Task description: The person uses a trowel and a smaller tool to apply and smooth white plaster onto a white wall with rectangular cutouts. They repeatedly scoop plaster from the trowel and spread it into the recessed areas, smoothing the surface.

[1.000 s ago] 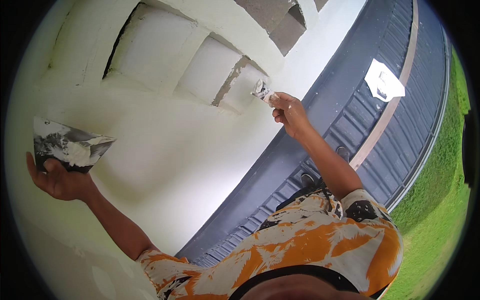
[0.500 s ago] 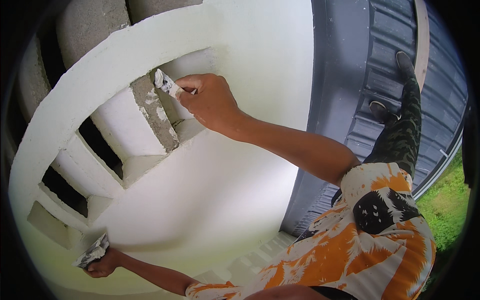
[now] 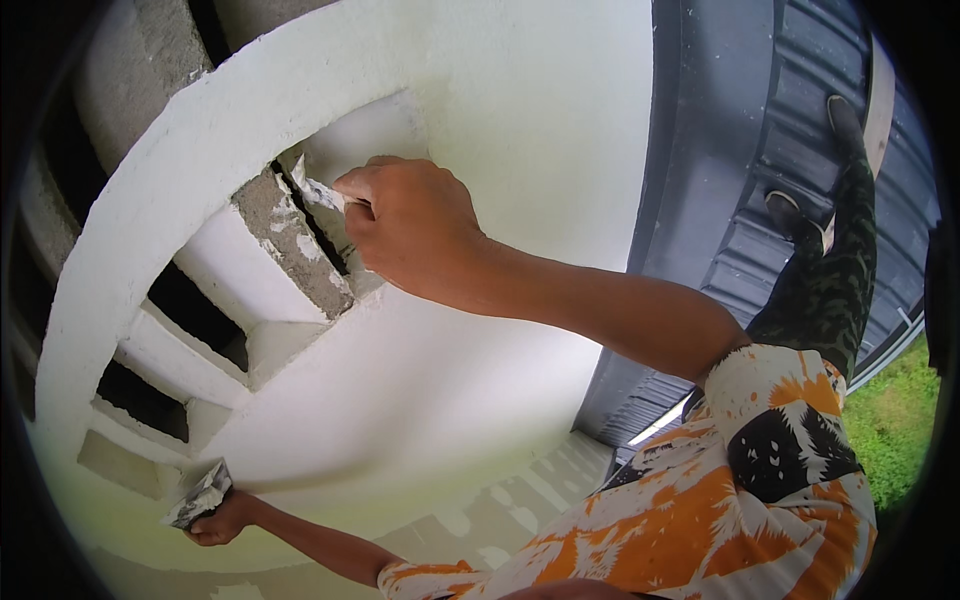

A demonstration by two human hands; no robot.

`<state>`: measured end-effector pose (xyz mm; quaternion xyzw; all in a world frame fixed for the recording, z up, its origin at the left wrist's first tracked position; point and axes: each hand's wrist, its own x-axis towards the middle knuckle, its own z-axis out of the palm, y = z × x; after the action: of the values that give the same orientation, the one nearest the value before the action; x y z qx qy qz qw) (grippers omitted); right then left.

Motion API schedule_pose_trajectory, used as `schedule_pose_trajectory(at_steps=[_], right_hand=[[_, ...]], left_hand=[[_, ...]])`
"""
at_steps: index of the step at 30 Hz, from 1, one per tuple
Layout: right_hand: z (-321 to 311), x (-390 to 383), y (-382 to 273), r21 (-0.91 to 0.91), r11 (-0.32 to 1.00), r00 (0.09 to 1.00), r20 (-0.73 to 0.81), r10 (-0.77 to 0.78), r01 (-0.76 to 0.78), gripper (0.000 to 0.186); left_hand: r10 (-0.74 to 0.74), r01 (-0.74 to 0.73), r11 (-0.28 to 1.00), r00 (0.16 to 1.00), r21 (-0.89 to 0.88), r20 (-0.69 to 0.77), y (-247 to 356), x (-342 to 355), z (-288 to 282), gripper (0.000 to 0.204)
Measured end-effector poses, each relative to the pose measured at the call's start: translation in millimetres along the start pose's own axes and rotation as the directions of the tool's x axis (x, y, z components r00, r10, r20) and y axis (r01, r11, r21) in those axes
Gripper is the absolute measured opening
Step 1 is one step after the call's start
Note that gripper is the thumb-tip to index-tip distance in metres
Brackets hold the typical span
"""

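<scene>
A putty knife (image 3: 318,191) with white putty on its blade is pinched in my right hand (image 3: 415,225). The blade lies in a wall recess, beside a bare grey block edge (image 3: 292,245) patched with white. Whether it touches the block, I cannot tell. At the lower left, my left hand (image 3: 222,518) grips a wider putty blade (image 3: 200,494) loaded with white putty. That blade is held near the small end recess (image 3: 125,463) of the curved opening. My fingers partly hide both handles.
A white curved wall band (image 3: 130,200) frames several slots, with dark gaps (image 3: 195,305) between white fins. Rough concrete blocks (image 3: 140,75) stand beyond it. Grey ribbed metal roofing (image 3: 745,190) lies under my feet at right, with grass (image 3: 890,420) past its edge.
The view has shifted, moving the wall left. My right hand has moved slightly down the recess, and a dark gap shows beside the grey block. Both hands keep their tools.
</scene>
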<state>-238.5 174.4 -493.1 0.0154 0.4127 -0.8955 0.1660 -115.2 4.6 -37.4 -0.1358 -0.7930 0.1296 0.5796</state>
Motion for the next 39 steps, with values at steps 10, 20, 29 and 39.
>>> schedule_pose_trajectory(at_steps=[10, 20, 29, 39], right_hand=[[-26, -5, -42, -0.177, 0.984, 0.918, 0.395, 0.045, 0.028, 0.021], [9, -6, -6, 0.266, 0.961, 0.997, -0.018, -0.077, 0.079, 0.019], [-14, -4, -11, 0.401, 0.796, 0.877, 0.359, 0.320, -0.454, 0.020], [-2, -6, 4, 0.290, 0.945, 0.979, 0.178, 0.102, -0.151, 0.024]], left_hand=[[-0.057, 0.057, 0.998, 0.998, -0.031, 0.004, -9, 4, -6, 0.028], [-0.015, 0.015, 0.999, 1.000, -0.028, -0.003, -5, 7, 0, 0.024], [-0.005, 0.006, 1.000, 1.000, -0.026, 0.003, -9, 2, -5, 0.022], [-0.042, 0.042, 0.999, 0.999, -0.010, -0.019, -4, -1, 0, 0.025]])
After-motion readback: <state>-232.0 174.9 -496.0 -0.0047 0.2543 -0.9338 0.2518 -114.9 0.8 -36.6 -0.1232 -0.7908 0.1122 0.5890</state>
